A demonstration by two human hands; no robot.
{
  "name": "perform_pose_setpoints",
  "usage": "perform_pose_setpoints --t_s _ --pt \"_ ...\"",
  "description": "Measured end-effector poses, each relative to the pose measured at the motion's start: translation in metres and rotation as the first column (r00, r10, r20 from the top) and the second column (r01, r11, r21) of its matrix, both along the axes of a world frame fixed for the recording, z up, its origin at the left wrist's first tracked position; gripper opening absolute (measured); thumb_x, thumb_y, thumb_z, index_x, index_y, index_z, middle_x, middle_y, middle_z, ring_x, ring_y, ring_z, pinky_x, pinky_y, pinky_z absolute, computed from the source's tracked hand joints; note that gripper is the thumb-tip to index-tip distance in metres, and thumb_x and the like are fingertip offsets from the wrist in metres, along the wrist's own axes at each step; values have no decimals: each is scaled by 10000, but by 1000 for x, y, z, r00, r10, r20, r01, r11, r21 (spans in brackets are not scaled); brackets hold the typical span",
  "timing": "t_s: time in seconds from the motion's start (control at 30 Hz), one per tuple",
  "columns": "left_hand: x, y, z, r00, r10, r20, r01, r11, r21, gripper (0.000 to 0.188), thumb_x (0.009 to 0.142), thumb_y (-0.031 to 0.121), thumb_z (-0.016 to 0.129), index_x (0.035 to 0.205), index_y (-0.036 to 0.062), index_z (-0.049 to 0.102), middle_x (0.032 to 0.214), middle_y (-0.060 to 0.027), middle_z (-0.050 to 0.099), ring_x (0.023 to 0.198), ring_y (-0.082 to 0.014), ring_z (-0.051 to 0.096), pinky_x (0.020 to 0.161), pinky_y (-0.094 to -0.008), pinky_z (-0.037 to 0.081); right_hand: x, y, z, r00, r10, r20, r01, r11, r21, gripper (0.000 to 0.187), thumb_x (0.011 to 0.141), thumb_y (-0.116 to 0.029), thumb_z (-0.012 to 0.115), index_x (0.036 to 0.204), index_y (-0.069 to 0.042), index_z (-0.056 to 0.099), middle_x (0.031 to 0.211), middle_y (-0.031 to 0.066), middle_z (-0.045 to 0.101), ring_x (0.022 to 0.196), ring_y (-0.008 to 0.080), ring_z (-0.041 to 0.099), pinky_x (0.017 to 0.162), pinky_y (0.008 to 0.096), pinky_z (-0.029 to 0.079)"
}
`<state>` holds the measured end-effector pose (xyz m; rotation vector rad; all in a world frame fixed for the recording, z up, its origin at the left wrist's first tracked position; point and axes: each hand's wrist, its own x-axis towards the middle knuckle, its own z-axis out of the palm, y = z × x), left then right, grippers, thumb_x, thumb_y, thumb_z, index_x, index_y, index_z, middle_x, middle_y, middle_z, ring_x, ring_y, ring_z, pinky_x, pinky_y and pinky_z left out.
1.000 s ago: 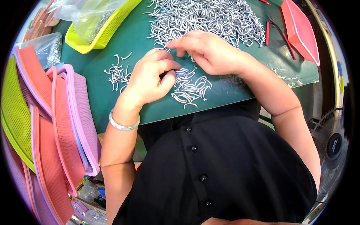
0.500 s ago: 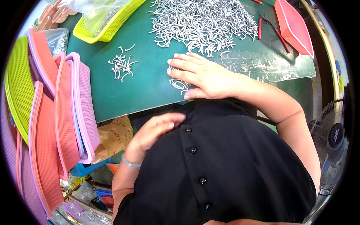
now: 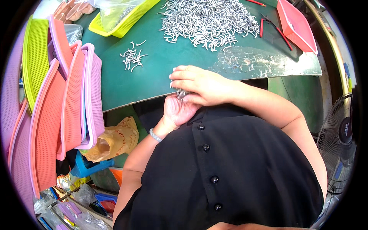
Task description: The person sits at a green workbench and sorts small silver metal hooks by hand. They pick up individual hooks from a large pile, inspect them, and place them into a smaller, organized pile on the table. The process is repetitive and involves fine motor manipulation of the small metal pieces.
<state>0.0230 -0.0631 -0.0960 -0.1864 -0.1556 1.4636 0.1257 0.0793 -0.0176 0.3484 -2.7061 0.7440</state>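
At the table's near edge, my right hand (image 3: 201,86) is curled over a few small, curved silver-grey metal pieces (image 3: 181,93), which show between its fingers and thumb. My left hand (image 3: 177,111) is palm up just below, off the table edge, against the right hand. Its fingers are mostly hidden behind the right hand. Beyond them lies a large heap of the same curved pieces (image 3: 209,23). A smaller loose pile (image 3: 132,56) sits to the left on the green table (image 3: 153,80).
Red-handled pliers (image 3: 281,33) lie beside a pink basket (image 3: 297,28) at right. A yellow-green basket (image 3: 126,21) with plastic bags stands at back left. Stacked plastic baskets (image 3: 71,103) crowd the left side, near a brown bag (image 3: 119,140). A fan (image 3: 343,130) is at far right.
My right hand has drawn the pieces back from the tabletop to its near edge. My left hand has moved up and right, turning palm up to meet it. The view has shifted slightly.
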Motion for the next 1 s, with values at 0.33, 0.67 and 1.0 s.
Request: perform_pose_setpoints --t_s 0.33,0.67,1.0 --pt "-6 -25 19 124 86 -989 -219 974 57 315 1009 157 335 1153 -28 545 1036 -133 628 988 -231 653 851 -365 558 12 -23 7 969 243 -35 -238 895 -378 339 833 -89 661 1162 -23 612 1193 160 610 1183 369 551 1006 452 451" --pt "-3 -17 -4 983 33 -182 -65 983 -172 329 974 187 364 1151 -1 569 1125 -146 649 1076 -248 628 922 -431 510 24 -27 0 998 -55 -26 51 989 -137 441 811 -107 672 1215 27 556 1274 199 566 1264 408 473 1085 486 369" --pt "-19 -59 32 982 -70 -178 2 934 -357 372 979 259 414 1121 -44 575 1079 -211 641 971 -354 638 837 -457 559 14 -5 8 983 153 -101 -178 928 -327 295 879 -110 646 1152 -4 610 1165 155 635 1164 357 571 980 437 479"
